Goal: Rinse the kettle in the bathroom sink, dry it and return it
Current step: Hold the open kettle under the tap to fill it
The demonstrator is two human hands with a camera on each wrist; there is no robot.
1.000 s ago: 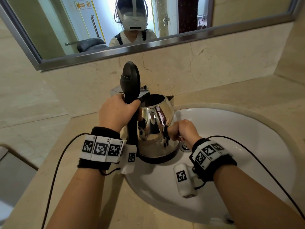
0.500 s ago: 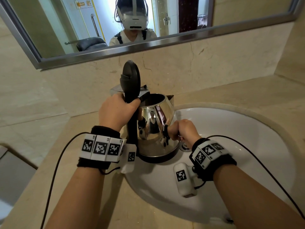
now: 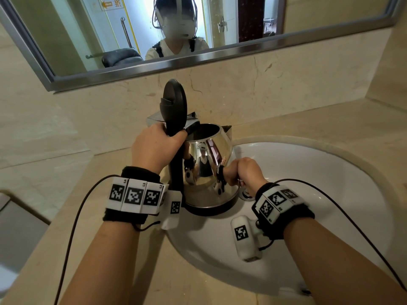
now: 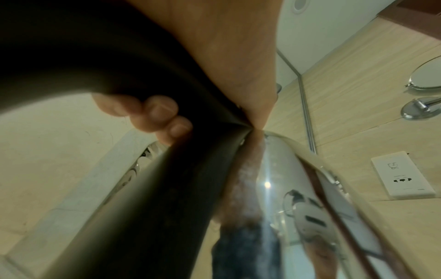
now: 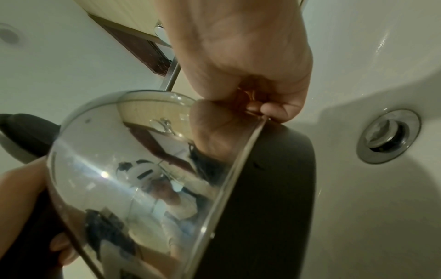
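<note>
Kettle, lid up, sits unmoved over the sink left rim beside the drain, our left hand fingers wrapped round its handle, right hand fingers curled against its side, so rinsing looks not started.

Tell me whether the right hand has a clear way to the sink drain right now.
Probably yes. The right hand is curled against the kettle wall, and the drain lies uncovered beside the kettle's base, with nothing visible between them.

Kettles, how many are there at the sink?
1. The kettle is held over the white sink, with the left hand on its black handle.
</note>
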